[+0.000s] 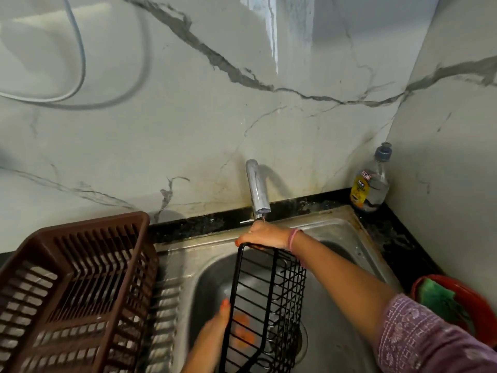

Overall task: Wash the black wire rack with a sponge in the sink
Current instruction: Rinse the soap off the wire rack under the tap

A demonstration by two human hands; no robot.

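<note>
The black wire rack (271, 297) stands tilted on its side inside the steel sink (347, 230). My right hand (265, 235) grips its far top rim, just under the tap's spout. My left hand (215, 327) holds the rack's left edge from outside, thumb along the frame. An orange sponge (243, 332) shows through the wires, blurred, close to my left hand's fingers; whether they hold it I cannot tell. A thin trickle of water falls from the tap (256, 188) onto my right hand.
A brown plastic dish basket (78, 289) sits on the drainboard to the left. A dish soap bottle (372, 181) stands in the back right corner. A red bowl with a green scrub pad (441, 300) sits on the right counter. Marble wall behind.
</note>
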